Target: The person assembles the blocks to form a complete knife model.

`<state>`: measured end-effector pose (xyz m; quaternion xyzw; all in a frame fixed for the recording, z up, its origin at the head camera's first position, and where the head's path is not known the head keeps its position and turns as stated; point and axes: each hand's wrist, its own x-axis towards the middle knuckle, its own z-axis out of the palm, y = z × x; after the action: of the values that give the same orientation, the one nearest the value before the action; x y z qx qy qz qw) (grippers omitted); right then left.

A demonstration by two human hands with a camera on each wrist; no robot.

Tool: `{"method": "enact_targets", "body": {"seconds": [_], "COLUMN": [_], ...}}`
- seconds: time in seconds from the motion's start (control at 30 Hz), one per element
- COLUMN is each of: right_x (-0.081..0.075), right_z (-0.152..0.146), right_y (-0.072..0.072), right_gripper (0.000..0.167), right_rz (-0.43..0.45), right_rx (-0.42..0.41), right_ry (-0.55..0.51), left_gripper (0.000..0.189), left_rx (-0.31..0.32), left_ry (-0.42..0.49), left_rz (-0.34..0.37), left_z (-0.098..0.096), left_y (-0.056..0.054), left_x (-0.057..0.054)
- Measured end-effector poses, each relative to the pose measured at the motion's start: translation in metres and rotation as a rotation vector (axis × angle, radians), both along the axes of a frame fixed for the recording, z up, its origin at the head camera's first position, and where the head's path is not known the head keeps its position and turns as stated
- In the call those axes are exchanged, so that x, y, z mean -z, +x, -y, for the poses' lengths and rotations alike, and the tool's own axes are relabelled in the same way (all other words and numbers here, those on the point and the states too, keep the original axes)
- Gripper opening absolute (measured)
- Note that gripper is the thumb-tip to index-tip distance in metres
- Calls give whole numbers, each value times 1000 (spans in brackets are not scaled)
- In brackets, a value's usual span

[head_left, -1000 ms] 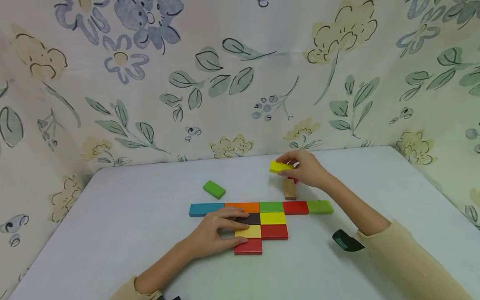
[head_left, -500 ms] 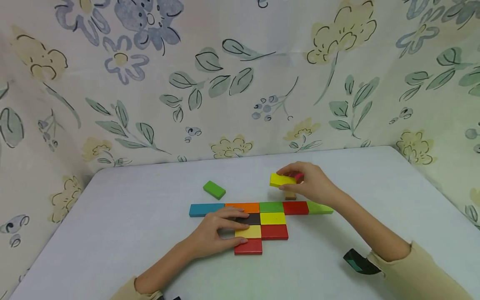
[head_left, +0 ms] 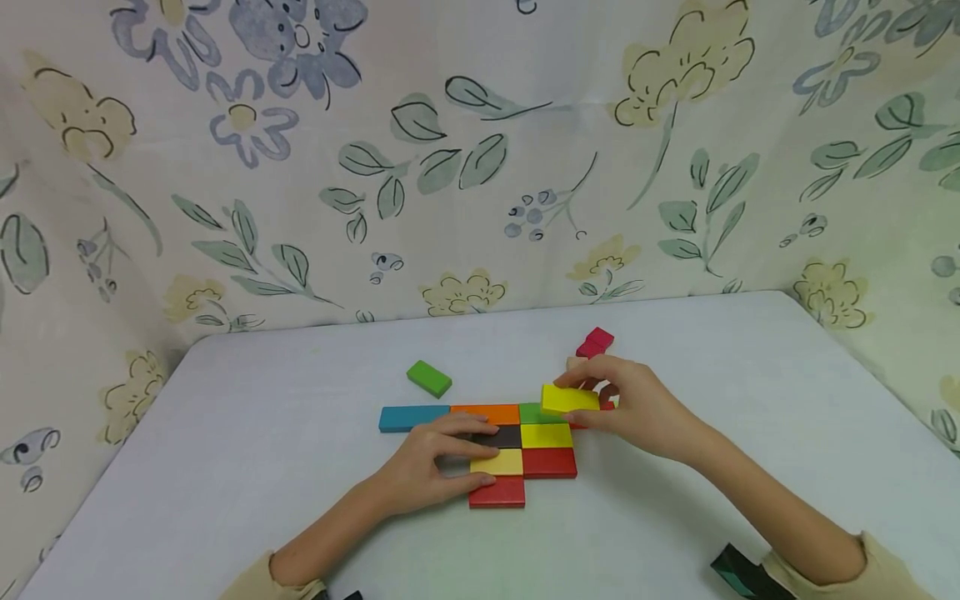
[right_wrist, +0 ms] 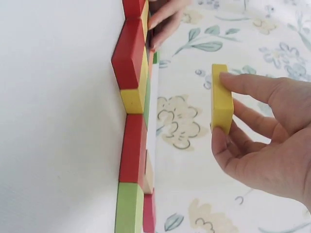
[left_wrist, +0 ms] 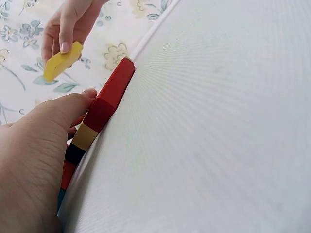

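My right hand (head_left: 645,408) pinches a yellow wooden block (head_left: 562,399) between thumb and fingers, held above the top row of flat blocks. In the right wrist view the yellow block (right_wrist: 222,99) is raised clear of the table. My left hand (head_left: 427,468) lies at the left side of the arrangement, its fingertips touching the black block (head_left: 504,437), the pale yellow block (head_left: 506,462) and the lowest red block (head_left: 497,492). Beside these lie a flat yellow block (head_left: 546,436) and another red block (head_left: 550,462). Blue (head_left: 414,419), orange (head_left: 480,412) and green blocks (head_left: 529,412) form the row behind.
A loose green block (head_left: 429,378) lies at the back left. Pink-red pieces (head_left: 596,342) and a mostly hidden wood-coloured block (head_left: 575,362) are behind my right hand. White cloth covers the table (head_left: 247,450); a floral curtain (head_left: 465,233) hangs behind it.
My right hand has brought the yellow block toward me from the back, past the wood-coloured block to over the top row. The pink-red pieces have come into sight. My left hand stays put.
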<state>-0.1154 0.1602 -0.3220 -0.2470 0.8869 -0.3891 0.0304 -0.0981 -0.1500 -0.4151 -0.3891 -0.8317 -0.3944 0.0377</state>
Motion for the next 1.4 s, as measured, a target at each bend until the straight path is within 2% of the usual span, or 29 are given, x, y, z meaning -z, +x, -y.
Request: {"method": "enact_targets", "body": {"seconds": [0.23, 0.53, 0.8, 1.23, 1.4], "right_x": [7, 22, 37, 46, 49], "right_z": [4, 8, 10, 10, 13], "right_y": [20, 34, 35, 34, 34], "right_gripper": [36, 34, 35, 32, 32], "right_rz": [27, 58, 110, 147, 122], "right_rx": [-40, -118, -180, -220, -242], "right_ry": [-25, -32, -37, -33, -25], "left_gripper": [30, 31, 30, 30, 30], "left_rx": [2, 3, 4, 5, -2], "left_ry": [4, 7, 7, 2, -3], "left_rz": [-3, -5, -8, -6, -1], "left_z": [0, 0, 0, 0, 0], "left_y": [1, 0, 0, -1, 0], "left_x": [0, 0, 0, -1, 0]}}
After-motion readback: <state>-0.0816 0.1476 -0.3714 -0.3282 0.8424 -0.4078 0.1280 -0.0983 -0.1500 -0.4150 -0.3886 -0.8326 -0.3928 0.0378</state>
